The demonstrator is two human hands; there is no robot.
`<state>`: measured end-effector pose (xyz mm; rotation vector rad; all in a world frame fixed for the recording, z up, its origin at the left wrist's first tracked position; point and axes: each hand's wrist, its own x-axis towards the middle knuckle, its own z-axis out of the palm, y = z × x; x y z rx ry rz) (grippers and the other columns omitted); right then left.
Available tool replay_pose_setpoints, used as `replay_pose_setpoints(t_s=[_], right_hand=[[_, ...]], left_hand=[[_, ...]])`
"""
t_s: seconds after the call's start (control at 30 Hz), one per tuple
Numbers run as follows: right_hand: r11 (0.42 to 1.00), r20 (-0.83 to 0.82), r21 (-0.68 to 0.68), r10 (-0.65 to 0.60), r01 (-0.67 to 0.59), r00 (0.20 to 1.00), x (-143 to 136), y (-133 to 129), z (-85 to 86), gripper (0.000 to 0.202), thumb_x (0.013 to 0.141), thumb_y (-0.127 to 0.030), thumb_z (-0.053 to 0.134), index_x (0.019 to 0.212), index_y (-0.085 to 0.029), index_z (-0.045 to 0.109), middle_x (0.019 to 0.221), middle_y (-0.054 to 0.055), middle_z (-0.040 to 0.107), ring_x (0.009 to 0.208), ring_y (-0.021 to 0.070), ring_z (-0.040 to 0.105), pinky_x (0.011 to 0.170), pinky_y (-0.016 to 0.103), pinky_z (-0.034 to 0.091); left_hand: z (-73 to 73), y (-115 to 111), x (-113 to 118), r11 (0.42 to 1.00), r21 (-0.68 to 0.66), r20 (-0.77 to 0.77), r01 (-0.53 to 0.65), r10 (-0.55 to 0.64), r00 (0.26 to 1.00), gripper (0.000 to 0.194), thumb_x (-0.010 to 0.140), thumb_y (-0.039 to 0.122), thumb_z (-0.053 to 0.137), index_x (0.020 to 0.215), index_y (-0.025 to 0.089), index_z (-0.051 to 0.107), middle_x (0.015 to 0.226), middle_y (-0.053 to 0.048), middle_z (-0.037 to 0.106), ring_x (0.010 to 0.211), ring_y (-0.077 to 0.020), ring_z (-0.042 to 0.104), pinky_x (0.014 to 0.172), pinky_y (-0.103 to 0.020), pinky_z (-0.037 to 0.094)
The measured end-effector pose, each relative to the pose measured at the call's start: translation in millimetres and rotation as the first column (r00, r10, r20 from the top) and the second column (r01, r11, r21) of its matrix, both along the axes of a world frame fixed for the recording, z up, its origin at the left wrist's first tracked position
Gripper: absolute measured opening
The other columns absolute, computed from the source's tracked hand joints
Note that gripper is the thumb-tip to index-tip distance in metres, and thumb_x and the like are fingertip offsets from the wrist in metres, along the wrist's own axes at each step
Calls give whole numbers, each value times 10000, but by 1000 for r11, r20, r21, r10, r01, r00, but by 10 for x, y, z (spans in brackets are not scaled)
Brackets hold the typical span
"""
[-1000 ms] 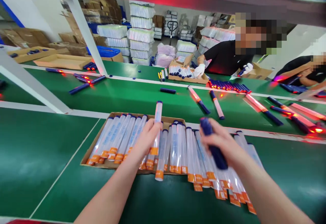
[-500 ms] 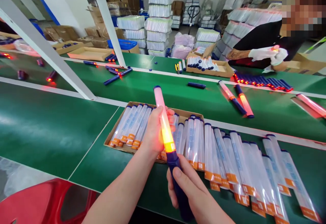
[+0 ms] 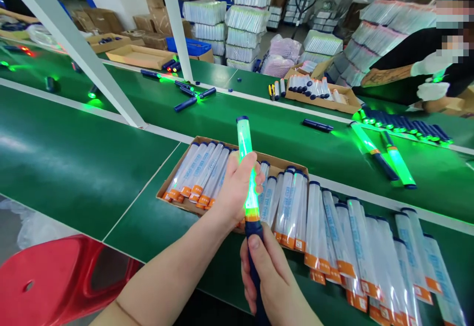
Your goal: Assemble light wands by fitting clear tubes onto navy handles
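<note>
A light stick (image 3: 244,136) glowing green points away from me, its dark blue handle toward my body. My left hand (image 3: 242,183) wraps round the clear tube part. Lower down, my right hand (image 3: 264,266) grips the dark handle, thumb on top. Just beyond and under my hands is a cardboard tray (image 3: 174,168) of clear tubes (image 3: 192,168) with blue caps and orange bands. More such tubes (image 3: 374,252) lie in an overlapping row to the right of the tray, on the green bench.
Across the green conveyor (image 3: 229,111) lie lit light sticks (image 3: 402,163) and dark handles (image 3: 318,125). A white post (image 3: 85,54) slants up at left. A red stool (image 3: 48,281) stands at lower left. Opposite, a gloved co-worker (image 3: 400,64) stands beside a box of tubes (image 3: 344,101).
The light stick in my hands has turned from red-yellow to green, as have most other lights. It now stands more upright in view. The camera view has shifted slightly.
</note>
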<state>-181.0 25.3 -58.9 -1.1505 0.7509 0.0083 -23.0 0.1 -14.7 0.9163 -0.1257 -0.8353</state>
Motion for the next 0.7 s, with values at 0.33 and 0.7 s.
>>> replay_pose_setpoints(t_s=[0.33, 0.7], right_hand=[[999, -37, -50, 9, -11, 999, 67, -65, -10, 547, 975, -778, 513, 1057, -238, 497, 664, -74, 503, 485, 75, 435, 400, 161, 412], [857, -188, -488, 85, -168, 978, 582, -1161, 197, 487, 998, -713, 499, 1073, -232, 511, 570, -76, 486, 430, 109, 453, 421, 207, 381]], left_hand=[[-110, 22, 29, 996, -81, -174, 24, -38, 984, 401, 796, 348, 748, 897, 237, 377, 666, 94, 442, 456, -29, 386, 391, -108, 279], [-262, 148, 364, 987, 161, 198, -27, -6, 980, 439, 927, 579, 652, 1111, 238, 444, 935, 4, 573, 770, -115, 581, 698, -221, 504]])
